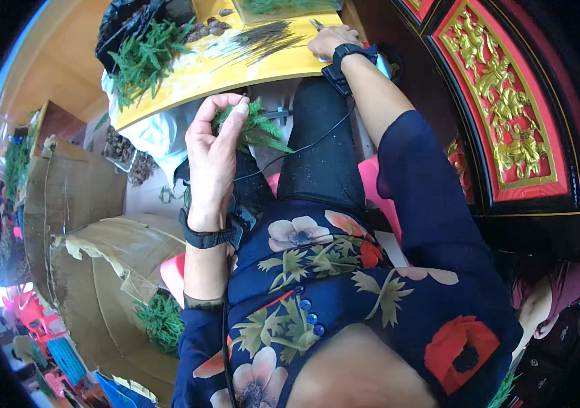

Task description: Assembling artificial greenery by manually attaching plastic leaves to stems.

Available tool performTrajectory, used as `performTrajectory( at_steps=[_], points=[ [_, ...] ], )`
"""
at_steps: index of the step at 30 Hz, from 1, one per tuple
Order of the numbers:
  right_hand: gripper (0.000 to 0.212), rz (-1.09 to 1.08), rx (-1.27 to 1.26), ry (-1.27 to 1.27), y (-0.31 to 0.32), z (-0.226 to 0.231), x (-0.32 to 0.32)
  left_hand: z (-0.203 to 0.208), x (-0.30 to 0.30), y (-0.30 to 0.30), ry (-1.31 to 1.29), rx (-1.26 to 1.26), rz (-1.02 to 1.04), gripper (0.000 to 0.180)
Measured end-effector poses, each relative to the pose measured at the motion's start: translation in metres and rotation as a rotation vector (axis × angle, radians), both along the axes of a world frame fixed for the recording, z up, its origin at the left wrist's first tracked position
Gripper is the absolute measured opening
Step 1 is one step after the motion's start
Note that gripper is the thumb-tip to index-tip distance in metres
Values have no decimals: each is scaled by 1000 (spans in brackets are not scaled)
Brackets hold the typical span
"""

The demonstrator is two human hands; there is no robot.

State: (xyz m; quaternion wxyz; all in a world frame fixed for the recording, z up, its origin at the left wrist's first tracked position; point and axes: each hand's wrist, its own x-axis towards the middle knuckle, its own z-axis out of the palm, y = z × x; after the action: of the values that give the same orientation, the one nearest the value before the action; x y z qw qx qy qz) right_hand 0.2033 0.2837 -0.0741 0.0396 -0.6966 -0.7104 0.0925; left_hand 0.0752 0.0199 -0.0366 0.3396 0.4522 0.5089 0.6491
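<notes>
My left hand (pixel 215 136) is raised in front of the table's near edge, thumb and fingers pinched on a green artificial sprig (pixel 259 129). The sprig's feathery leaves spread out to the right, and its stem end shows at the fingertips. My right hand (pixel 334 42) rests at the right end of the yellow tabletop (pixel 167 95), fingers curled over what look like pliers (pixel 316 24). Only the metal tip shows past the hand; the handles are mostly covered. Left of that hand lies a loose bundle of thin dark stems (pixel 263 41).
Green sprigs (pixel 144 61) spill from a black plastic bag (pixel 110 27) beside pinecones (pixel 208 28). A clear box (pixel 290 7) stands at the back. On the left are a cardboard box (pixel 99 299) and more pinecones (pixel 123 153). A carved gold-and-red panel (pixel 501 102) and another person's arm (pixel 535 309) are right.
</notes>
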Motion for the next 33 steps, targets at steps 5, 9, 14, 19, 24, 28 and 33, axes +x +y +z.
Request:
performTrajectory(
  at_steps=[5,9,14,19,24,28,33],
  points=[
    [55,-156,129,62,14,-16,-2,6,-3,-2,-219,-45,-52,9],
    [59,-121,121,0,8,-14,1,10,-5,-6,-292,-20,-70,10],
    [57,-126,196,104,4,-21,15,10,-5,-5,-210,0,6,10],
    [53,-90,249,407,-6,-15,17,2,-12,1,-161,66,103,9],
    [39,479,145,766,-88,23,7,-1,-19,5,84,106,264,9],
    [29,850,87,912,-180,49,-1,-9,-29,2,331,211,462,11],
    [24,823,70,650,-198,56,2,-6,-24,8,322,231,470,12]
  ],
)
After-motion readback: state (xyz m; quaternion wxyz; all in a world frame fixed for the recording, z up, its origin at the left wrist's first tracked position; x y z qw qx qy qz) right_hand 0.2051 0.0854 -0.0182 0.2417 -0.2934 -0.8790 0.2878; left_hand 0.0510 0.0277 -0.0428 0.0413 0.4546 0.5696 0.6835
